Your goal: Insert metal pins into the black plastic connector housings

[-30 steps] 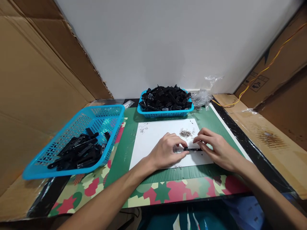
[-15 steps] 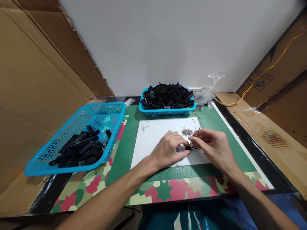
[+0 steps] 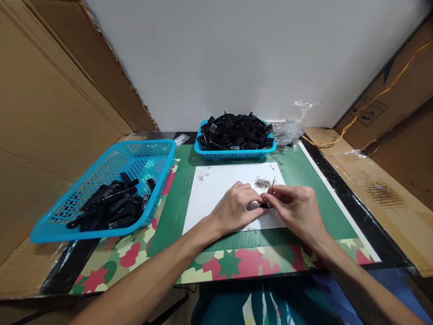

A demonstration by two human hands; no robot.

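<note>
My left hand point(image 3: 237, 208) and my right hand point(image 3: 295, 208) meet over a white sheet point(image 3: 216, 194) on the table, fingers curled. Between their fingertips sits a small black plastic part point(image 3: 265, 206), mostly hidden by the fingers. My right hand also pinches a thin metal pin point(image 3: 272, 186) that sticks up from its fingertips. A little heap of tiny metal springs point(image 3: 262, 182) lies on the sheet just beyond the hands.
A blue basket point(image 3: 233, 155) heaped with black parts stands at the back. A larger blue basket point(image 3: 142, 155) at the left holds several black parts. Crumpled clear plastic bags point(image 3: 287, 131) lie at the back right. Cardboard walls flank both sides.
My right hand has slid left toward my left hand and now covers most of the black part. The thin pin came up in its fingertips. The view shifted slightly.
</note>
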